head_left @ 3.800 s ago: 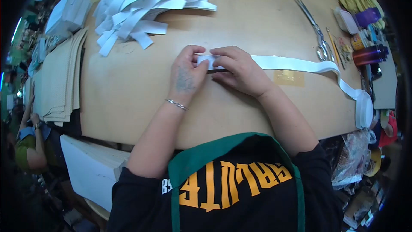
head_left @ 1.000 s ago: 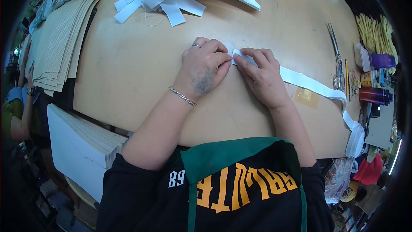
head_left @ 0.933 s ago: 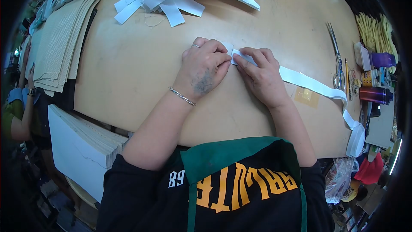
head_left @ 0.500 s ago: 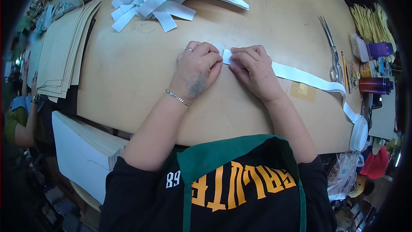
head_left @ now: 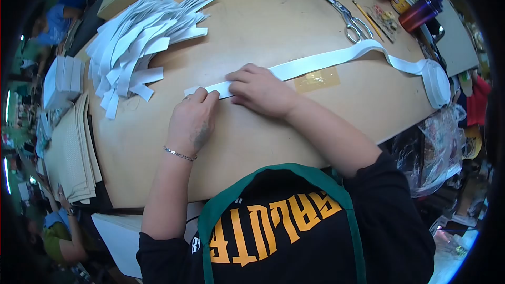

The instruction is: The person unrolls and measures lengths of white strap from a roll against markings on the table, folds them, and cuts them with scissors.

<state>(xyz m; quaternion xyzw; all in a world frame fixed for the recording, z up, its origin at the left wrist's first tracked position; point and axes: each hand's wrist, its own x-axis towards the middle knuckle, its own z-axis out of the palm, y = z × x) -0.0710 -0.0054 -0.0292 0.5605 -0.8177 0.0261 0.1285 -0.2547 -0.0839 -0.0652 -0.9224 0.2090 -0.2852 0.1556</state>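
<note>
A white band (head_left: 315,64) runs across the table from a roll (head_left: 436,84) at the right edge to its end near a pale mark at the centre-left. My left hand (head_left: 193,118) presses the band's end with its fingertips; a ring and a bracelet show on it. Close to its right, my right hand (head_left: 260,90) lies over the band, fingers bent and slightly blurred, the band passing under them. A piece of yellowish tape (head_left: 317,80) is stuck to the table just below the band.
Cut white strips (head_left: 139,42) are heaped at the upper left. Scissors (head_left: 344,13), a pencil (head_left: 368,20) and a dark bottle (head_left: 420,12) are at the upper right. Beige sheets (head_left: 68,152) are stacked at the left. Another person's arm (head_left: 73,231) shows at the lower left.
The view has swung toward the right. Both hands now appear further left and lower, with more band stretched out. My right hand has moved along the band, away from its end.
</note>
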